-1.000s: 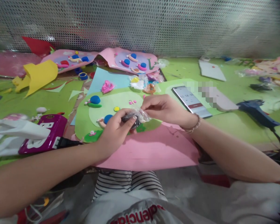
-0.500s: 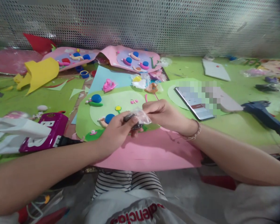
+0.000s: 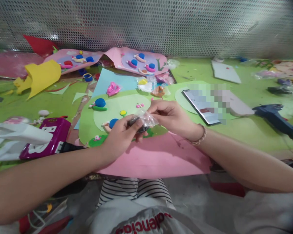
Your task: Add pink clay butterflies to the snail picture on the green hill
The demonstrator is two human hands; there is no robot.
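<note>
My left hand (image 3: 119, 136) is closed round a small clear plastic bag (image 3: 146, 119) with a dark lump (image 3: 136, 125) inside it. My right hand (image 3: 169, 115) pinches the bag's crumpled top from the right; a bead bracelet sits on that wrist. Both hands hover over a green foam sheet (image 3: 88, 125) carrying small clay snails with blue shells (image 3: 100, 103), a yellow flower and pink bits. A pink foam sheet (image 3: 158, 157) lies just under my wrists at the table's front edge.
A phone (image 3: 201, 105) lies right of my hands, a blue glue gun (image 3: 274, 118) further right. A purple box (image 3: 50, 136) and a white tool (image 3: 17, 139) sit left. Yellow foam (image 3: 40, 76), pink snail boards (image 3: 141, 61) and scraps fill the back, before a perforated metal wall.
Both hands stayed on the bag, shifting only slightly; my right fingers kept working at its top. The view drifted a little.
</note>
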